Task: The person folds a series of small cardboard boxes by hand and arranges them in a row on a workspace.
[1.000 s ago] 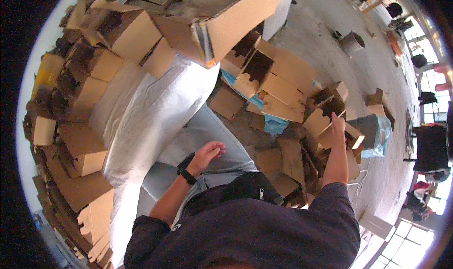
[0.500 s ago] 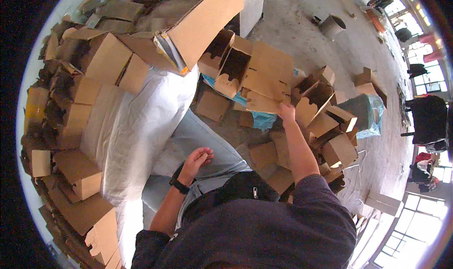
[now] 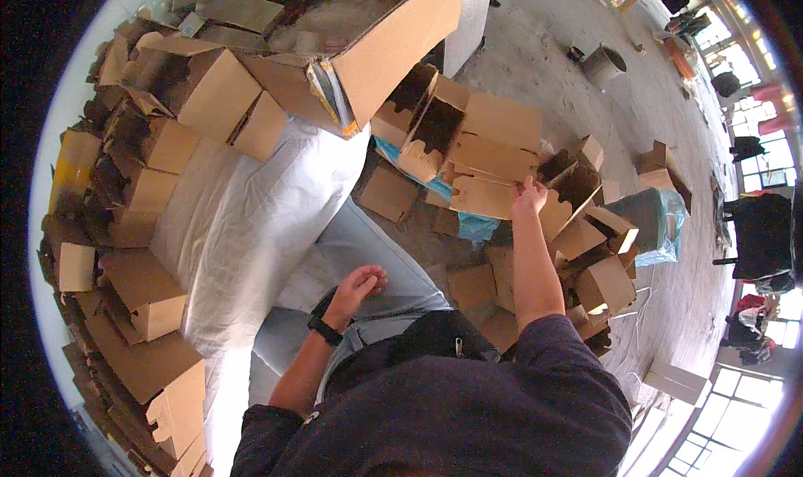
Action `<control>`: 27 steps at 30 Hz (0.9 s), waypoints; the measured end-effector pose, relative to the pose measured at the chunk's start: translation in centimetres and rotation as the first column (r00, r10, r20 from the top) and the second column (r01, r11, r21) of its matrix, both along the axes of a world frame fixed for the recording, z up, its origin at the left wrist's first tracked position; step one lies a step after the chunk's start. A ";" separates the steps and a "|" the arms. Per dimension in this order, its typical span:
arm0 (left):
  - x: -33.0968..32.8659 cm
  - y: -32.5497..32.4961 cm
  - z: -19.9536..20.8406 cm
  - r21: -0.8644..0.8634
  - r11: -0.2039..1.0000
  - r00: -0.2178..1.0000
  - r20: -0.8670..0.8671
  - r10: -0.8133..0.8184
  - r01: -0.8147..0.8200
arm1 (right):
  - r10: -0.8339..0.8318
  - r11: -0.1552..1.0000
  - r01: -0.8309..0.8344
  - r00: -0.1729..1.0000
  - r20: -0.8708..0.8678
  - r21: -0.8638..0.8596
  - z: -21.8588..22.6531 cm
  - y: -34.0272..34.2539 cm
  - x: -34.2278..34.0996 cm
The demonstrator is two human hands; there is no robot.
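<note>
My right hand [image 3: 529,197] reaches forward and pinches the right edge of a tan cardboard box [image 3: 500,131], at its lower flap [image 3: 483,197]. The box's panels lie partly spread, with slots along the flap. My left hand [image 3: 361,291] hangs over my left thigh, fingers loosely curved and apart from the thumb, holding nothing. A dark band circles that wrist. Left of the spread box stands an upright cardboard box [image 3: 436,125] with a notched flap. Blue plastic film [image 3: 478,227] shows under the boxes.
A long white cloth-covered surface [image 3: 242,217] runs along my left, with rows of cardboard boxes [image 3: 219,94] beyond it. A large open carton [image 3: 406,46] rises ahead. More boxes [image 3: 604,284] pile at my right, near a blue plastic-wrapped bundle [image 3: 648,222]. A bucket [image 3: 604,65] stands farther off.
My right hand has moved slightly up and right along the box, and the box's lower flap has shifted with it. My left hand has hardly moved. The view has turned slightly.
</note>
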State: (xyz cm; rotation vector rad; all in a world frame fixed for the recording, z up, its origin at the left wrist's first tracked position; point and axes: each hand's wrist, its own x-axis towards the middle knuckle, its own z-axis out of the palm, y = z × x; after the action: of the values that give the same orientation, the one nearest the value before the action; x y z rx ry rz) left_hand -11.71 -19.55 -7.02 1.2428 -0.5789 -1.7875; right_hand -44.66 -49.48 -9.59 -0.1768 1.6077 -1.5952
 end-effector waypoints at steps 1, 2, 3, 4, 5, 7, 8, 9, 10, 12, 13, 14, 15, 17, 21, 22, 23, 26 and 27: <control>0.0 0.1 -0.1 -0.004 1.000 1.000 -0.003 0.004 -0.004 | 0.101 0.995 -0.101 0.986 -0.134 0.004 0.9 0.5 -0.3; -0.1 0.1 -0.3 -0.007 1.000 1.000 -0.008 0.003 -0.003 | 0.064 0.994 -0.078 0.982 -0.179 -0.070 0.6 0.4 -0.8; -0.1 0.1 -0.5 -0.010 1.000 1.000 -0.012 0.001 -0.001 | 0.024 0.988 -0.057 0.975 -0.222 -0.144 0.3 0.3 -1.1; -0.2 0.1 -0.7 -0.008 1.000 1.000 -0.022 -0.004 0.004 | -0.020 0.975 -0.039 0.965 -0.262 -0.218 0.0 0.4 -1.5; -0.1 0.1 -0.8 -0.003 1.000 1.000 -0.029 -0.004 0.004 | -0.018 0.978 -0.041 0.959 -0.281 -0.204 0.4 0.6 -1.5; 0.0 0.3 -1.1 0.003 1.000 0.999 -0.040 0.005 -0.005 | -0.012 0.983 -0.047 0.948 -0.317 -0.179 2.3 1.3 -1.1; 0.0 0.3 -1.2 0.006 1.000 0.999 -0.045 0.008 -0.008 | -0.020 0.981 -0.043 0.946 -0.323 -0.188 2.9 1.5 -1.0; 0.0 0.3 -1.3 0.008 1.000 0.999 -0.051 0.010 -0.010 | -0.028 0.980 -0.039 0.944 -0.328 -0.196 3.4 1.8 -0.9; 0.1 0.3 -1.4 0.007 1.000 0.999 -0.046 0.008 -0.008 | -0.036 0.978 -0.035 0.942 -0.333 -0.205 3.9 2.0 -1.0; 0.1 0.4 -0.9 0.010 1.000 0.999 -0.034 0.003 -0.003 | -0.048 0.976 -0.024 0.947 -0.317 -0.218 4.6 2.3 -1.3; 0.1 0.4 -0.8 0.004 1.000 1.000 -0.023 0.000 0.000 | -0.054 0.974 -0.018 0.949 -0.309 -0.225 5.0 2.5 -1.4; 0.1 0.4 -0.7 -0.003 1.000 1.000 -0.011 0.001 -0.001 | -0.046 0.979 -0.021 0.947 -0.317 -0.203 5.9 2.9 -1.0; 0.1 0.4 -0.6 -0.012 1.000 1.000 0.000 0.001 -0.001 | -0.038 0.983 -0.024 0.945 -0.326 -0.184 7.1 3.3 -0.2; 0.1 0.0 -0.9 -0.045 0.998 0.999 0.010 -0.034 0.034 | -0.105 0.958 0.006 0.938 -0.330 -0.286 4.6 2.6 -2.5; 0.1 0.0 -1.0 -0.027 1.000 1.000 0.000 0.003 -0.003 | -0.127 0.901 0.083 0.989 -0.076 -0.426 5.9 3.8 -1.8; 0.1 0.1 -1.0 -0.036 0.999 1.000 0.009 0.001 -0.001 | -0.093 0.888 0.072 0.995 -0.024 -0.453 6.0 4.2 -2.2; 0.0 0.1 -1.0 -0.049 0.999 1.000 0.017 0.002 -0.001 | -0.054 0.872 0.059 0.998 0.025 -0.485 6.4 4.6 -2.5; 0.0 0.0 -0.7 -0.065 0.998 0.999 0.048 -0.008 0.011 | -0.042 0.845 0.111 0.989 0.142 -0.523 7.1 5.3 -2.5; -0.1 0.0 -0.5 -0.068 0.998 0.998 0.058 -0.012 0.016 | 0.033 0.840 0.068 0.984 0.176 -0.539 7.2 5.5 -2.9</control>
State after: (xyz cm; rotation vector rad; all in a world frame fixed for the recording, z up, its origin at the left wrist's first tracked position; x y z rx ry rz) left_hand -11.80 -19.60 -7.52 1.2489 -0.6777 -1.7336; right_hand -47.53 -43.95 -2.42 -0.3084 0.9857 -1.9923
